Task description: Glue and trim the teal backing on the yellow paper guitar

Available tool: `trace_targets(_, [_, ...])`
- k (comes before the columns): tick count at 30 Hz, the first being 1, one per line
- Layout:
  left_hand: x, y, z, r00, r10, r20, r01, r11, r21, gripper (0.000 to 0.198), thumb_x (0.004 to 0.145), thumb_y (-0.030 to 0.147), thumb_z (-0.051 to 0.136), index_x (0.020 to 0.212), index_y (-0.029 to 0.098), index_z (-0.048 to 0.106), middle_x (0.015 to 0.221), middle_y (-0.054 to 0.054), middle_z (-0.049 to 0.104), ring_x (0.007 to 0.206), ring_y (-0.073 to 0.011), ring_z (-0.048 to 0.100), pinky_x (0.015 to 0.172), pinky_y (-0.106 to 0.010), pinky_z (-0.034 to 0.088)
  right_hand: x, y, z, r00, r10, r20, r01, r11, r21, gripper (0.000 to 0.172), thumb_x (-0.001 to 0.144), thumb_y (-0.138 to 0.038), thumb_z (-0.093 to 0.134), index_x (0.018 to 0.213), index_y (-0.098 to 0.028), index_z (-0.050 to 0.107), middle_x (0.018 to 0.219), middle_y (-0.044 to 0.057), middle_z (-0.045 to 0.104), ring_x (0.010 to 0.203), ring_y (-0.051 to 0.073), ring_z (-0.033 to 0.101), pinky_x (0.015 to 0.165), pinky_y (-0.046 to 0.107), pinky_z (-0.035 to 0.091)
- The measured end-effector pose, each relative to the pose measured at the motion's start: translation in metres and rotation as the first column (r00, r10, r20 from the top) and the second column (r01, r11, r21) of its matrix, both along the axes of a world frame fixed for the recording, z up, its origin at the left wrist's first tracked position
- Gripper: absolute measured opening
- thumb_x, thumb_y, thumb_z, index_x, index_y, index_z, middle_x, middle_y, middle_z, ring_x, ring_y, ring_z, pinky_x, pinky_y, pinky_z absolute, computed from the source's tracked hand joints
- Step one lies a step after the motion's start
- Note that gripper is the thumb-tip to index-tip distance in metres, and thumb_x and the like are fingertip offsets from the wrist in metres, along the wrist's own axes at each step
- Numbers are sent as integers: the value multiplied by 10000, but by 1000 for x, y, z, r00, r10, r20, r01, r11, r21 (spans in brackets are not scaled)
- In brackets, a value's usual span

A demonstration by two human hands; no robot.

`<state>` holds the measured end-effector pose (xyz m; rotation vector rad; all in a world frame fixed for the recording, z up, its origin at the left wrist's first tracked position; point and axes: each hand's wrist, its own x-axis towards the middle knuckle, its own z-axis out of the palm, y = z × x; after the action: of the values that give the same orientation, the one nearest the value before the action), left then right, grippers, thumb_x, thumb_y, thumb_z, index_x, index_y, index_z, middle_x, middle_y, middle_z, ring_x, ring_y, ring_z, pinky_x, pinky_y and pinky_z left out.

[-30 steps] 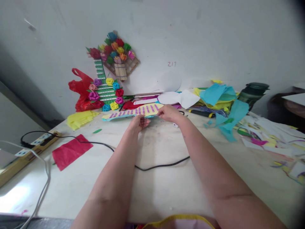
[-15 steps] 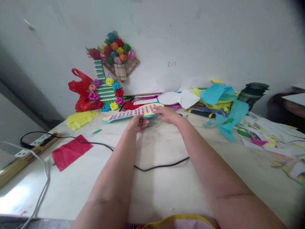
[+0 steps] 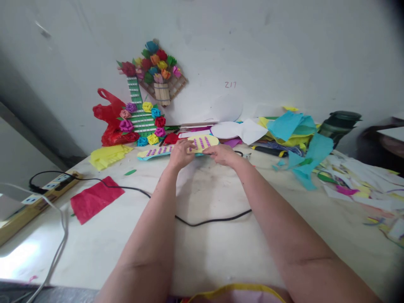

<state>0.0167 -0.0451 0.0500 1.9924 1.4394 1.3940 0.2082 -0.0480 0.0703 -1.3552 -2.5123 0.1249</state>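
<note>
A long yellow paper strip with rows of purple marks, backed in light blue, lies flat at the far middle of the table. My left hand rests on top of its middle with the fingers pressed down on it. At the strip's right end my right hand pinches the near edge, fingers together. Both forearms reach straight out from the near edge.
A black cable crosses the table under my arms. A red paper sheet and a power strip lie left. Paper-flower crafts and a red bag lean on the wall. Blue and yellow paper scraps and a dark bottle sit right.
My left hand has gone from under the strip's near edge onto its top. The right hand slid a little left along the edge. The strip now lies lower on the table.
</note>
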Motion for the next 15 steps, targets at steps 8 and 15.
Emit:
trace_targets(8, [4,9,-26,980,-60,187,82,990,-113,228,611,47,615,689,243,700,971,-26,682,1072,-196,556,916,-274,419,0,2,-3,999,-10,37,10,1000,8,392,789,-131,525,1099,-343,635,1121,-23,641,1052,174,564,834,239,420])
trace_targets(15, [2,12,-31,989,-97,110,105,992,-66,190,632,98,652,697,266,713,919,-15,693,1069,-195,559,970,-309,381,6,6,-2,997,-47,-53,45,998,-44,344,768,-164,549,1080,-257,659,1077,22,658,942,168,602,769,216,440])
